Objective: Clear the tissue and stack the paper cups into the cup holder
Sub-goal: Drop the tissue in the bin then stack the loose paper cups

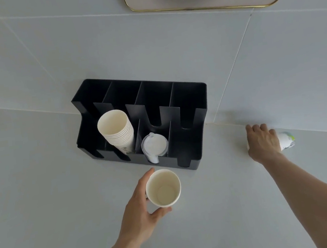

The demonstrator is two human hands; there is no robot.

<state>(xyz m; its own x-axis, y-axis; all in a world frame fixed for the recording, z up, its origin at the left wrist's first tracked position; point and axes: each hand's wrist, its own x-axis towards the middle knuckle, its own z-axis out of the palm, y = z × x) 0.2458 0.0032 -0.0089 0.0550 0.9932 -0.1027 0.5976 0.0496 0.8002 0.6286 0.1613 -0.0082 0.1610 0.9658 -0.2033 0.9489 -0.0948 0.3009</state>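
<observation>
Left hand (140, 210): is gripping an upright paper cup (163, 188), mouth facing up, thumb and fingers curled around its wall just in front of the cup holder (188, 100).
Right hand (263, 142): is resting palm-down over a second cup (287, 140) lying on its side on the desk (44, 198), against the wall edge; fingers are draped over it, so whether the grip is fully closing cannot be told.
Cup holder: is sitting on the desk against the wall, well to the left of the lying cup.
Cup stack (117, 131): is leaning in the second slot from the left, mouth tilted toward the camera.
Lids (154, 147): are occupying the next slot to the right.
Key relation: the stack is lying up and left of the held cup, closer to the left hand; the lying cup's long axis is running left to right, rim toward the holder.
Tissue: is not visible.
</observation>
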